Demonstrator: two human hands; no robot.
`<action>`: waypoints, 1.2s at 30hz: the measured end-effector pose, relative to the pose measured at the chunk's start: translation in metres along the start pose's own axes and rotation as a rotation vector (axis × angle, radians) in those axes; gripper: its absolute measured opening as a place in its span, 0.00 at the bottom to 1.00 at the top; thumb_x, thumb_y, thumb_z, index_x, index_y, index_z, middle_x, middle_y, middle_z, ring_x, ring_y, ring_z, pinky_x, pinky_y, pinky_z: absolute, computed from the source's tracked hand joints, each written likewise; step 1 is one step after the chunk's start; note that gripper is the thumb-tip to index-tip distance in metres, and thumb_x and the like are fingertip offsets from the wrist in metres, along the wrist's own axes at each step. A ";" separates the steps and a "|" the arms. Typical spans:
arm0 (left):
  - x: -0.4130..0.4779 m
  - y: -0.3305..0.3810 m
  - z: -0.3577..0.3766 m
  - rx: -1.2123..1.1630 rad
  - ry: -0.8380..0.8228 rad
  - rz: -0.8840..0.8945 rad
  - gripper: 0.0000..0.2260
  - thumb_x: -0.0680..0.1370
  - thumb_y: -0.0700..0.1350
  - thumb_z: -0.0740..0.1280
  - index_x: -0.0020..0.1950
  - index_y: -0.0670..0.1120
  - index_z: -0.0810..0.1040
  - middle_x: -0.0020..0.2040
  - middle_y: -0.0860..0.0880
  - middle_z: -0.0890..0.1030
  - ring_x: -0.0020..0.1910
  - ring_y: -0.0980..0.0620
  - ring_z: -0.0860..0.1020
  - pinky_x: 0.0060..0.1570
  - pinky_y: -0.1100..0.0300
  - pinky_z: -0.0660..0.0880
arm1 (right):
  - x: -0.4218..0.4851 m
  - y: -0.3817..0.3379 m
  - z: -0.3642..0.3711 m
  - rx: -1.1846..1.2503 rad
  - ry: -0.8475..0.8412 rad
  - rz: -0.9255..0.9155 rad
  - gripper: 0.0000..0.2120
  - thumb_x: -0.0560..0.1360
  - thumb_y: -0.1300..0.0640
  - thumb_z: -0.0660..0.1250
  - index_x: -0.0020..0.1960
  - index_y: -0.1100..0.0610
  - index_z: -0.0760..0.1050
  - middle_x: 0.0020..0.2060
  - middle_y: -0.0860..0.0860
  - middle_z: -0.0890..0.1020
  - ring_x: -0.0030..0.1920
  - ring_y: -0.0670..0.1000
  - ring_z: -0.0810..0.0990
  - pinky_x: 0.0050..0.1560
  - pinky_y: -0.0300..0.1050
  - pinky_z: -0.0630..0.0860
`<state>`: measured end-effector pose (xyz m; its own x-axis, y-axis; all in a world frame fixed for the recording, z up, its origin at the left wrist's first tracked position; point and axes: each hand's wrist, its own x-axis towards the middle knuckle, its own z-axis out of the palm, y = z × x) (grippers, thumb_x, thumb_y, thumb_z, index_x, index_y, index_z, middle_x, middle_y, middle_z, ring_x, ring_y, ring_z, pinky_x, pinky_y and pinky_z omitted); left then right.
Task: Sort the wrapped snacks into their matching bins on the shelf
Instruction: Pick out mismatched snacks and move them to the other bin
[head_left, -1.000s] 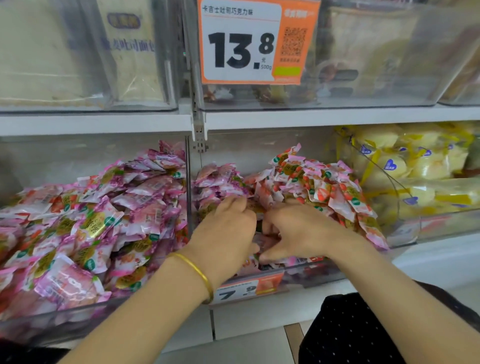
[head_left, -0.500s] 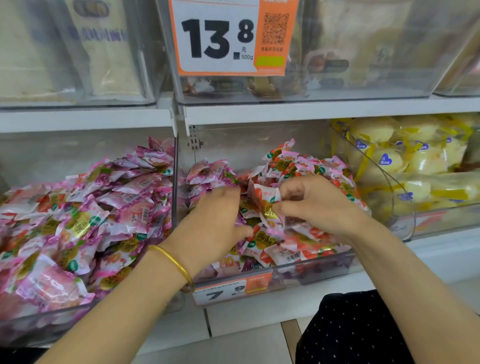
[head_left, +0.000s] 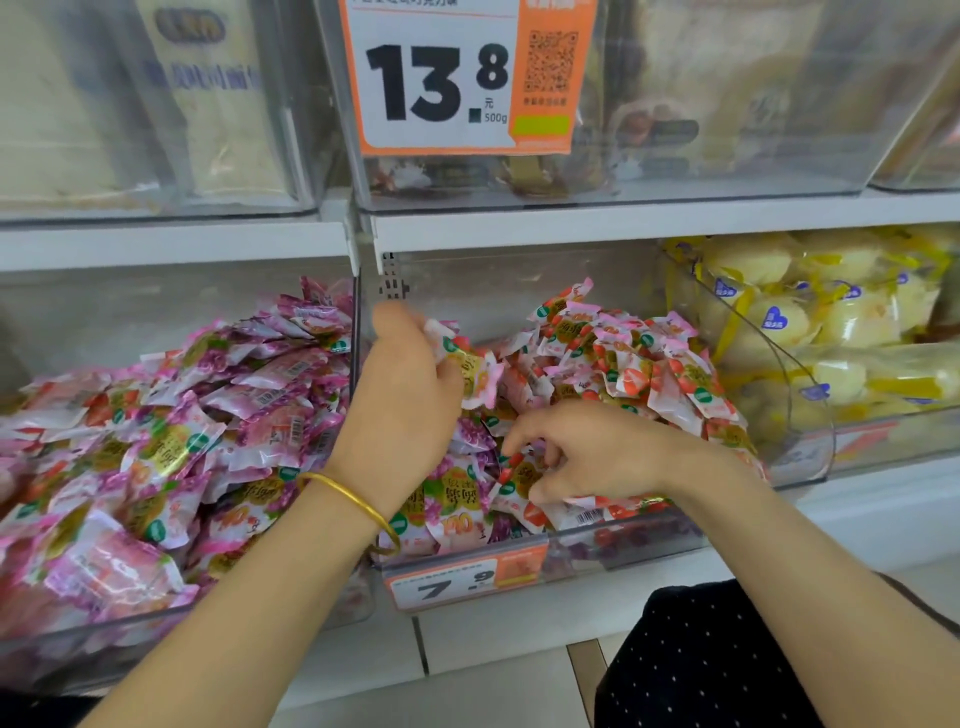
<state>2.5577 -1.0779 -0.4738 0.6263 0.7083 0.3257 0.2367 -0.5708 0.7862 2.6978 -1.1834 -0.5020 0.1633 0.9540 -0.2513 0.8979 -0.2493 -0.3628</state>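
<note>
Two clear bins hold small wrapped snacks. The left bin (head_left: 171, 631) is heaped with purple grape-print packets (head_left: 208, 426). The middle bin (head_left: 634, 545) holds mostly red strawberry-print packets (head_left: 639, 364), with some purple ones (head_left: 457, 493) near its front left. My left hand (head_left: 405, 400), with a gold bangle on its wrist, is raised over the middle bin and grips a red strawberry packet (head_left: 470, 364). My right hand (head_left: 587, 457) is low in the same bin, its fingertips pinching another red packet (head_left: 519, 473).
A bin of yellow-wrapped cakes (head_left: 841, 332) stands to the right. Above is a shelf (head_left: 571, 223) with clear bins and a 13.8 price card (head_left: 467, 78). A 7.9 price label (head_left: 467, 582) sits on the middle bin's front. My dark dotted clothing (head_left: 727, 665) shows at the lower right.
My left hand rose from the pile and now holds a red packet that my right hand had lifted. My right hand dropped back into the bin's front and pinches another packet.
</note>
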 end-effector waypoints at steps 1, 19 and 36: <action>0.001 0.000 0.001 -0.044 -0.017 -0.047 0.08 0.79 0.36 0.60 0.54 0.43 0.62 0.40 0.47 0.71 0.41 0.39 0.80 0.40 0.40 0.76 | 0.001 -0.001 0.001 -0.079 -0.020 -0.011 0.26 0.72 0.52 0.71 0.68 0.50 0.69 0.62 0.46 0.74 0.52 0.42 0.72 0.43 0.33 0.67; -0.008 -0.007 0.022 -0.663 -0.203 -0.449 0.16 0.76 0.52 0.67 0.57 0.45 0.68 0.53 0.44 0.76 0.51 0.49 0.80 0.51 0.48 0.80 | -0.005 -0.003 -0.022 0.429 0.502 -0.026 0.11 0.67 0.59 0.76 0.44 0.55 0.75 0.34 0.45 0.74 0.32 0.42 0.72 0.35 0.34 0.71; -0.003 -0.010 0.018 -0.872 0.110 -0.380 0.11 0.80 0.34 0.58 0.61 0.43 0.69 0.61 0.42 0.75 0.57 0.47 0.78 0.49 0.56 0.79 | 0.047 0.000 -0.005 -0.491 0.217 0.188 0.29 0.68 0.37 0.68 0.65 0.49 0.72 0.64 0.55 0.71 0.66 0.58 0.66 0.65 0.51 0.63</action>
<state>2.5670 -1.0817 -0.4915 0.5377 0.8429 -0.0195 -0.2541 0.1841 0.9495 2.7080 -1.1382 -0.5090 0.3721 0.9261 -0.0623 0.9217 -0.3607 0.1429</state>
